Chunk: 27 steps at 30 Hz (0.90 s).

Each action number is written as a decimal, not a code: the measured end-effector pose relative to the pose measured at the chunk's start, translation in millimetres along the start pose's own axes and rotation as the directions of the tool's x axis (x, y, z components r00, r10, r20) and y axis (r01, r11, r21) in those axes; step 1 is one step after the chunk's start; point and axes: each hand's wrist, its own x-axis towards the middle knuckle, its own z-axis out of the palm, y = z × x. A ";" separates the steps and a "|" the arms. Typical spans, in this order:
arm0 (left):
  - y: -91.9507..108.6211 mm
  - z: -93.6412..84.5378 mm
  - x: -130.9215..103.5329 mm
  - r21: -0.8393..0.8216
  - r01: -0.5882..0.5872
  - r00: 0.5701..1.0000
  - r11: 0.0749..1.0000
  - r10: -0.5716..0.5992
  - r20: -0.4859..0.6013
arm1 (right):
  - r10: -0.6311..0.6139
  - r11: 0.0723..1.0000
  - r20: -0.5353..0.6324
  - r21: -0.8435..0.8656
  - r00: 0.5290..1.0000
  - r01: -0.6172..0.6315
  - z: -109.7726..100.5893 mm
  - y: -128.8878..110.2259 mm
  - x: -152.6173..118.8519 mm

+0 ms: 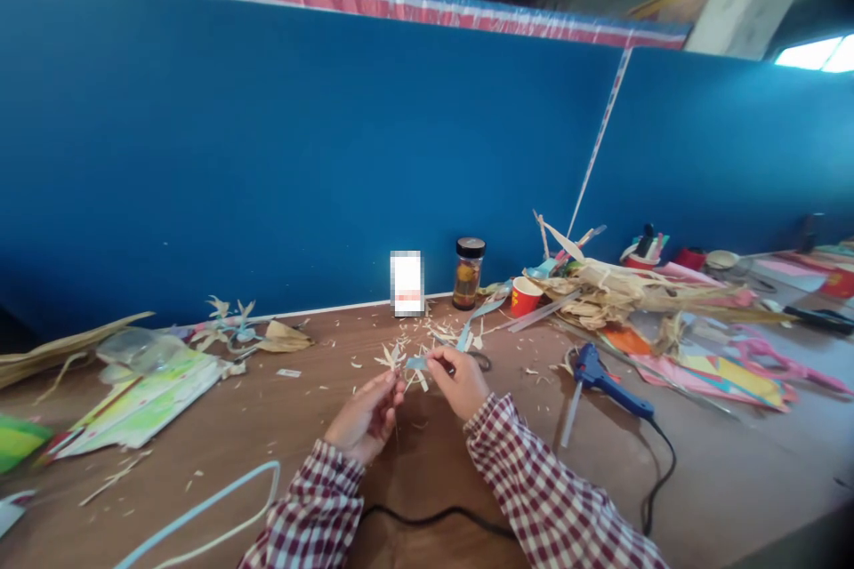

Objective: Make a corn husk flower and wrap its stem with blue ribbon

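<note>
Over the middle of the brown table, my left hand [366, 413] pinches a small pale flower-like piece of dried husk [390, 356] between thumb and fingers. Just to its right, the thumb and forefinger of my right hand [462, 380] are closed on a light blue strip [417, 364]. The strip's free end points at the pale piece; I cannot tell whether they touch. Behind my right hand, a longer light blue ribbon [467, 331] lies on the table among cream-coloured scraps.
A blue glue gun [610, 382] with a black cord lies at the right. Behind stand a lidded jar [468, 276] and a red paper cup [526, 296]. Dried husks [600, 289] and pink scissors [787, 360] are farther right. Painted paper [150, 400] lies left, before a blue partition [300, 151].
</note>
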 end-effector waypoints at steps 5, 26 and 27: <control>-2.7 -0.9 -1.2 -0.016 -0.018 1.000 1.000 0.018 -0.015 | 0.003 0.996 0.037 -0.088 0.999 0.000 5.3 2.5 -3.1; -16.3 8.9 -4.8 -0.093 0.051 0.999 0.994 -0.051 0.001 | 0.123 0.992 0.086 -0.029 0.989 -0.121 10.7 -1.3 -4.9; -16.5 9.0 -4.8 -0.095 0.047 0.999 0.994 -0.047 0.001 | 0.120 0.993 0.091 -0.009 0.989 -0.120 11.3 -1.5 -5.0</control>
